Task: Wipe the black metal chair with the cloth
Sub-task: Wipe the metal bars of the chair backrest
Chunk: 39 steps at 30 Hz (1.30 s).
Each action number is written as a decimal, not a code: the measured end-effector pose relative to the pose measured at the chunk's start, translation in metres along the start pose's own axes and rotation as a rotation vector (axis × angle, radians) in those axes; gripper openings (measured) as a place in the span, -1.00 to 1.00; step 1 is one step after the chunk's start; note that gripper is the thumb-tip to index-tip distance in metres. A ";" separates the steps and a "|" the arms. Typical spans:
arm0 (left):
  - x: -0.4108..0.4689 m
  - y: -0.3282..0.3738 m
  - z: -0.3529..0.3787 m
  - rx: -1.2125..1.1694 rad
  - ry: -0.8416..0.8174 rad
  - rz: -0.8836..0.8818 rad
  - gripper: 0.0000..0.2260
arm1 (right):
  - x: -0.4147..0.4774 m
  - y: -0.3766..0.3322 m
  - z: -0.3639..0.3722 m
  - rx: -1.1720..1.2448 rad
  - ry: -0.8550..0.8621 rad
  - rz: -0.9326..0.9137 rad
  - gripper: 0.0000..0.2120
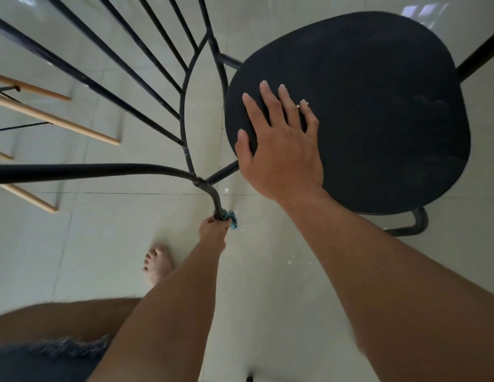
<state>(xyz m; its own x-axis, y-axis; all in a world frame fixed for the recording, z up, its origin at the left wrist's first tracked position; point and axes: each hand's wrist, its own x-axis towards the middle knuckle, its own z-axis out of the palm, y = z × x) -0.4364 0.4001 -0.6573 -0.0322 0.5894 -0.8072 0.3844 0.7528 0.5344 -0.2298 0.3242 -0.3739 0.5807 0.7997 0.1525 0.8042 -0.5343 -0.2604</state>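
Observation:
The black metal chair (pixel 378 111) stands on the tiled floor, seen from above, its round seat at the upper right and its barred back at the upper left. My right hand (pixel 278 144) lies flat on the near left edge of the seat, fingers spread and straight. Low on the chair's rear leg (pixel 215 199), my left hand (pixel 214 230) grips a small blue cloth (pixel 232 218) wrapped around the tube. Most of the cloth is hidden inside my fist.
Light wooden legs of another piece of furniture (pixel 55 121) stand at the left. My bare foot (pixel 157 264) is on the floor below my left hand, my thigh and frayed denim shorts (pixel 47 357) at the bottom left. Small white specks (pixel 290 261) dot the tiles.

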 end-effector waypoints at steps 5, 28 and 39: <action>-0.017 0.046 -0.028 0.807 -0.167 0.382 -0.68 | -0.001 -0.001 -0.002 -0.005 0.007 -0.004 -0.37; -0.168 0.149 -0.069 0.552 -0.299 0.652 -0.74 | -0.004 -0.004 -0.008 0.001 -0.013 -0.005 -0.39; -0.279 0.149 -0.070 -0.062 -0.074 0.744 -0.78 | -0.005 -0.004 -0.011 -0.002 -0.035 -0.008 -0.39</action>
<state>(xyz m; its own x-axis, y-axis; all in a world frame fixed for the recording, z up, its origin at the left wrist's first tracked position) -0.4346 0.3681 -0.3345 0.2786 0.9299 -0.2403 0.2274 0.1792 0.9572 -0.2346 0.3189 -0.3635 0.5695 0.8130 0.1211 0.8091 -0.5285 -0.2570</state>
